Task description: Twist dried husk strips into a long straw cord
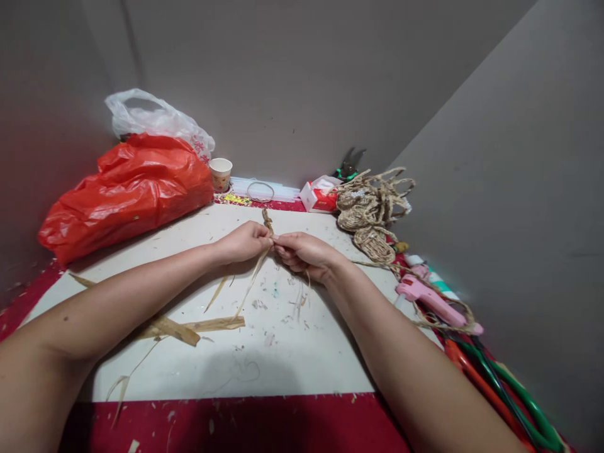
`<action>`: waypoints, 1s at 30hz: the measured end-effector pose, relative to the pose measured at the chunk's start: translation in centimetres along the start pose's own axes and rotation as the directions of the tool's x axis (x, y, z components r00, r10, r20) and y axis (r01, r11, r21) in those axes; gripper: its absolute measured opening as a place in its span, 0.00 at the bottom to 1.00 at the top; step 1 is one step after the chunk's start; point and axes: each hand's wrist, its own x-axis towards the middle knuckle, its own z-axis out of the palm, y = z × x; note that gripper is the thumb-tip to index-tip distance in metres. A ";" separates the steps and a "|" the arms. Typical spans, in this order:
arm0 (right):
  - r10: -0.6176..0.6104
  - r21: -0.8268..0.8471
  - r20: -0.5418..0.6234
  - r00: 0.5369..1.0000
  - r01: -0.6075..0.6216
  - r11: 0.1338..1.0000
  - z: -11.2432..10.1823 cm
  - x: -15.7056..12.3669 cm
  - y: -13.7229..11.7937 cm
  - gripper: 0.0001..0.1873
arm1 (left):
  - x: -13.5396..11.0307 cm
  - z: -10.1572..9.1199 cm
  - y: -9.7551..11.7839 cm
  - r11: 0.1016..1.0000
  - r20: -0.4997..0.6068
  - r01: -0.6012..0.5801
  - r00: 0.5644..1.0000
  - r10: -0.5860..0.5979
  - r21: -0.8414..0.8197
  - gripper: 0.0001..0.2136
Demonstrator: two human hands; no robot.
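Observation:
Both my hands meet over the middle of the white board [325, 358]. My left hand [248, 242] pinches a brown twisted straw cord [267, 220], whose knotted end sticks up beyond the fingers. Right beside it, my right hand [302, 251] is closed with thumb and forefinger on the same cord, fingertips touching those of the left. A thin pale straw strand [252, 280] trails down from the pinch toward the board. Flat dried straw strips [219, 324] lie below my left forearm. The exact hold is partly hidden by the fingers.
A red plastic bag [141, 189] and a paper cup [220, 174] stand back left. At the back right are a tissue pack [318, 195], pruning shears [349, 167] and woven straw pieces [363, 211]. A pink glue gun [431, 302] and green-handled scissors [519, 390] lie along the right edge.

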 end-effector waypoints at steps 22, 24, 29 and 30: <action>0.036 0.264 -0.124 0.992 -0.002 0.964 2.0 -0.1 0.3 0.14 | -1.8 1.6 1.7 0.989 0.096 0.129 0.986 -0.135 0.066 0.04; 0.065 0.312 -0.063 0.996 -0.042 0.949 1.3 0.1 0.2 0.11 | -1.3 0.7 1.7 0.983 0.027 0.101 0.994 -0.106 0.153 0.05; 0.059 0.335 0.059 0.996 -0.076 0.939 0.2 0.3 0.1 0.02 | 0.0 0.1 0.6 1.000 -0.161 -0.024 0.987 0.024 -0.003 0.04; 0.052 0.325 0.073 0.996 -0.073 0.943 0.1 0.2 0.1 0.02 | 0.0 0.3 0.5 0.996 -0.107 0.013 0.994 -0.022 -0.089 0.04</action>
